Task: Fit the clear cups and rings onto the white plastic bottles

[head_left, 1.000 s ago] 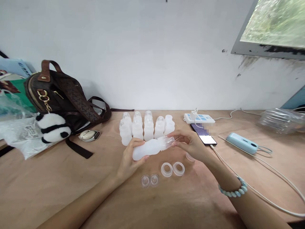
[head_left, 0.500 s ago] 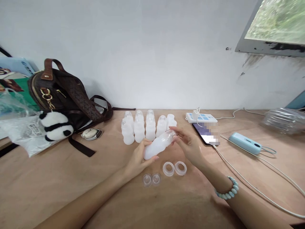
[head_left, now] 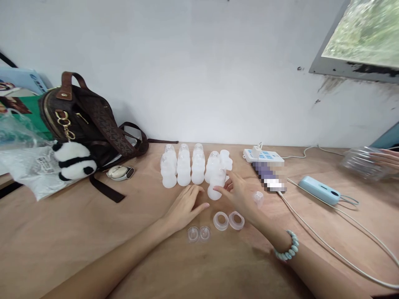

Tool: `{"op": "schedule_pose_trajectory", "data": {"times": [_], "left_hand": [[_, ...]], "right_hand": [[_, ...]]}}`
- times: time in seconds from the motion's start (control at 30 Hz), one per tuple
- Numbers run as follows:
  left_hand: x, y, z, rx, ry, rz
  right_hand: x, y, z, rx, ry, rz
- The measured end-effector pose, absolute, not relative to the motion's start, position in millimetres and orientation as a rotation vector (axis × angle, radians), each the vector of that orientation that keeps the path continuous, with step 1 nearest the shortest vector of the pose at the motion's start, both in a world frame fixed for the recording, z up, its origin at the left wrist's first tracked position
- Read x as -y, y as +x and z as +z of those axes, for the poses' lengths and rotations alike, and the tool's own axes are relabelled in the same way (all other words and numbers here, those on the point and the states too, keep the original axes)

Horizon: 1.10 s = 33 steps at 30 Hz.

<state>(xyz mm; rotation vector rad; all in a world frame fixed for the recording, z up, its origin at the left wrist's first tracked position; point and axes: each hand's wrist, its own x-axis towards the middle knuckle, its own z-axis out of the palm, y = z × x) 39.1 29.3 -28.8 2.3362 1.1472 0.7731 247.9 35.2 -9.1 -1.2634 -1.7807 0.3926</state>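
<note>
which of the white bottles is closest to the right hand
The front bottle, standing alone ahead of the two rows. The right hand has its fingertips at its base, while the other bottles stand farther back, grouped together.

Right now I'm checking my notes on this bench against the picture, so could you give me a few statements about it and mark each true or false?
1. The bottle nearest the hands stands upright on the table. True.
2. The right hand grips that bottle tightly. False: its fingers are open, the fingertips at the bottle's side.
3. The left hand rests open, palm down, on the table. True.
4. Two rings are stacked one on the other. False: they lie side by side in front of the hands.
5. A toy panda hangs by the brown bag. True.
6. The power strip lies at the table's left end. False: it lies right of the bottles, by the wall.
</note>
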Motion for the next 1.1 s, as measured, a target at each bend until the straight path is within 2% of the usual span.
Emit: {"op": "schedule_pose_trajectory", "data": {"times": [0.2, 0.47, 1.1], "left_hand": [[-29, 38, -30, -1.166, 2.408, 0.734], [-28, 40, -29, -1.162, 2.477, 0.685], [-33, 39, -38, -1.117, 2.579, 0.62]], "right_hand": [[-42, 254, -23, 1.765, -1.384, 0.38], [-38, 249, -18, 1.96, -1.231, 0.491], [-46, 249, -27, 2.129, -1.2, 0.374]]}}
